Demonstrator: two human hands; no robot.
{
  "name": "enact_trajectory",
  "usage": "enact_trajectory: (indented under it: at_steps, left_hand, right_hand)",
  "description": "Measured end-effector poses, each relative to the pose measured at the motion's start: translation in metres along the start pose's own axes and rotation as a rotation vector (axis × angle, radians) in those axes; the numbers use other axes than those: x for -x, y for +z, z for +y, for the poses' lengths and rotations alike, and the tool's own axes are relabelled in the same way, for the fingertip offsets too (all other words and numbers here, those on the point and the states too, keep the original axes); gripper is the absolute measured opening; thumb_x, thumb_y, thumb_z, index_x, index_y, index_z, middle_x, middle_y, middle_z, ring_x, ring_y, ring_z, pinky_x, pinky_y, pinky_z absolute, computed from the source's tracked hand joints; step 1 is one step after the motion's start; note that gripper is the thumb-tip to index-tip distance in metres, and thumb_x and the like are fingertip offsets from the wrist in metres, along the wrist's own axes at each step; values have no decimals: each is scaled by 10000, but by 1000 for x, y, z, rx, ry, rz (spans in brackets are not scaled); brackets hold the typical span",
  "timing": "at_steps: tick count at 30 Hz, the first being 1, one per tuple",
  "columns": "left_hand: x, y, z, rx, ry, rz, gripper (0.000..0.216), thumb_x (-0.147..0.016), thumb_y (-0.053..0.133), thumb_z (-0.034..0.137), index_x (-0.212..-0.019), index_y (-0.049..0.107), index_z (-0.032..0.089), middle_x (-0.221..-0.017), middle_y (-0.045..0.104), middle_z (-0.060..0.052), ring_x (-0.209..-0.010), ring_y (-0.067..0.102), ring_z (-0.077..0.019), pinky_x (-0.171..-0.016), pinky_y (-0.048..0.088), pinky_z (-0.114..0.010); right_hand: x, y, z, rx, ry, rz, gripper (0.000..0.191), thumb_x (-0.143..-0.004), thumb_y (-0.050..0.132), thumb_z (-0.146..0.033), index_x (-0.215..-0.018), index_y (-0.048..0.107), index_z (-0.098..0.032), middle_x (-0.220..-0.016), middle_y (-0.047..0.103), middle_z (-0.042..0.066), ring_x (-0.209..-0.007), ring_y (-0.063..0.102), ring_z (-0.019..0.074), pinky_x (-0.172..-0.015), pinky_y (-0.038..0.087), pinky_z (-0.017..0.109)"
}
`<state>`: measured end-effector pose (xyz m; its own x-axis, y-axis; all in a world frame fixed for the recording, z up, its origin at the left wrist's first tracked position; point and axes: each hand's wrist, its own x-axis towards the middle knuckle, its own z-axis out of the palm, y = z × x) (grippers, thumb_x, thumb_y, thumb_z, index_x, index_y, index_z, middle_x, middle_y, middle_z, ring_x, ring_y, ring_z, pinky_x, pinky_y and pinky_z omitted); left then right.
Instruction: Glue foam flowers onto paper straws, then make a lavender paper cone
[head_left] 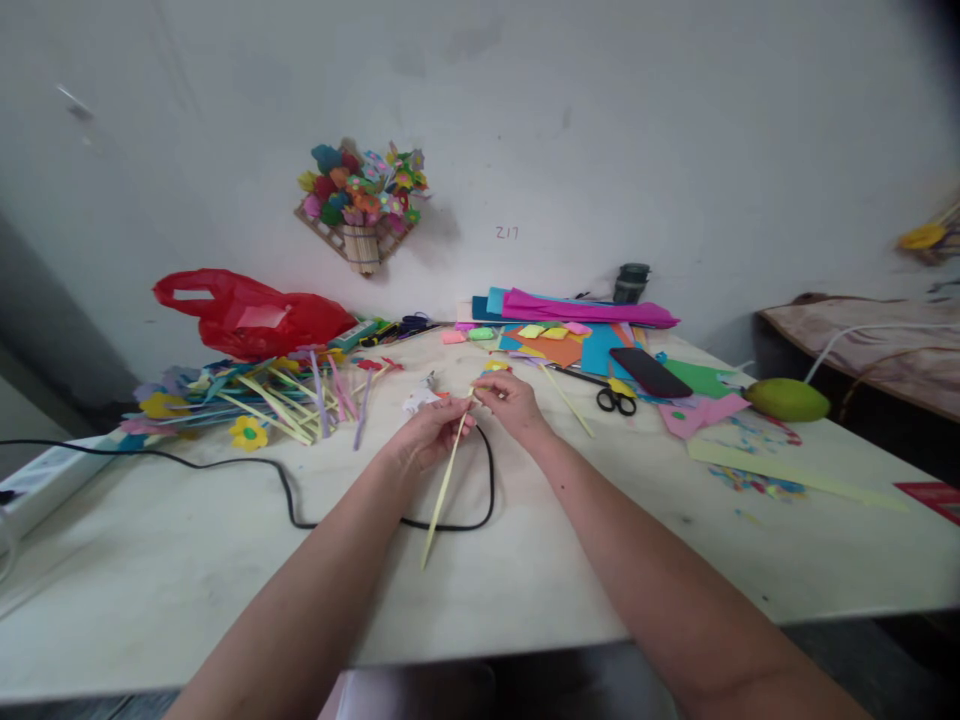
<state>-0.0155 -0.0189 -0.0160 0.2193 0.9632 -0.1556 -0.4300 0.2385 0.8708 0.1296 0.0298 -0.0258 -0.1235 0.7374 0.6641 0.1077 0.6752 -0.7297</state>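
Observation:
A slim pale yellow paper strip (444, 492) slants up from near the table's front into my left hand (429, 432), whose fingers are closed around its upper part. My right hand (511, 402) meets it there, thumb and finger pinched at the strip's top end. Whether a smaller piece sits between the fingertips is too small to tell. Just behind my left hand lies a white glue gun (421, 396), partly covered by the fingers. Its black cord (492, 480) loops under the strip. A small yellow flower (495, 367) shows beyond my right hand.
Paper flowers with stems (281, 395) and a red plastic bag (251, 315) occupy the left. Black-handled scissors (616, 400), a dark phone (651, 372), coloured paper sheets (600, 350), paper scraps (757, 484) and a green oval object (787, 399) lie right. A flower basket (361, 245) hangs on the wall.

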Motion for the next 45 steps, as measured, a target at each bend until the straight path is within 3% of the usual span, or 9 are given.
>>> enact_trajectory:
  at_steps: [7,10,15,17,21,26,31,36,45]
  left_hand:
    - [-4,-1,1,-48,45,68,55,-734,600,119,-684,592,99,-519,581,-31,-398,499,-61,-349,366,-127]
    - [-5,0,1,-22,37,58,30,-722,585,76,-701,591,96,-529,573,-22,-398,485,-51,-335,347,-116]
    - [-3,2,4,-19,44,78,50,-720,567,53,-722,587,99,-546,567,-9,-386,465,-38,-327,333,-111]
    - [-2,2,4,-28,50,82,52,-717,572,51,-730,590,98,-543,562,-6,-385,464,-38,-328,328,-112]
    - [-3,2,4,-24,64,72,62,-711,584,54,-758,606,87,-544,559,-9,-390,467,-38,-330,319,-112]
    - [-2,3,3,-30,82,103,75,-689,596,31,-736,611,87,-539,567,-9,-395,474,-38,-341,332,-111]
    - [-1,5,2,-36,78,67,54,-745,588,111,-790,612,93,-544,580,-18,-397,485,-49,-358,364,-125]
    - [-1,6,3,-56,65,56,87,-786,575,181,-777,590,95,-545,595,-32,-405,515,-68,-387,412,-146]
    - [2,6,5,-139,87,-7,215,-780,604,293,-872,620,99,-588,639,-50,-432,565,-90,-409,436,-160]
  right_hand:
    - [-8,-22,12,28,324,162,224,-655,598,-336,-781,663,-163,-724,642,32,-607,558,138,-516,464,252]
    - [-10,-22,12,-9,365,171,240,-647,595,-358,-761,652,-155,-651,616,20,-556,548,134,-480,447,244]
    - [-16,-22,16,11,413,307,241,-673,552,-321,-822,639,-152,-764,637,29,-544,541,108,-478,446,231]
    - [-17,-23,18,9,445,271,255,-679,550,-313,-857,638,-153,-774,634,27,-528,537,101,-460,437,224]
    - [-14,-20,18,83,260,108,275,-672,588,-278,-925,649,-189,-856,653,25,-605,565,114,-545,475,245]
    - [-11,-13,9,253,-20,77,161,-716,575,-225,-831,687,-223,-926,656,31,-749,595,148,-666,486,276]
    - [-12,-13,7,211,-76,95,127,-718,578,-182,-738,696,-223,-838,666,31,-814,606,164,-729,484,290]
    - [-13,-15,3,85,-124,-47,119,-689,606,-142,-704,702,-210,-772,666,35,-766,610,154,-728,479,284]
    - [-18,-13,-6,81,-30,-112,124,-673,614,-136,-691,709,-214,-734,684,13,-731,620,149,-704,474,272]
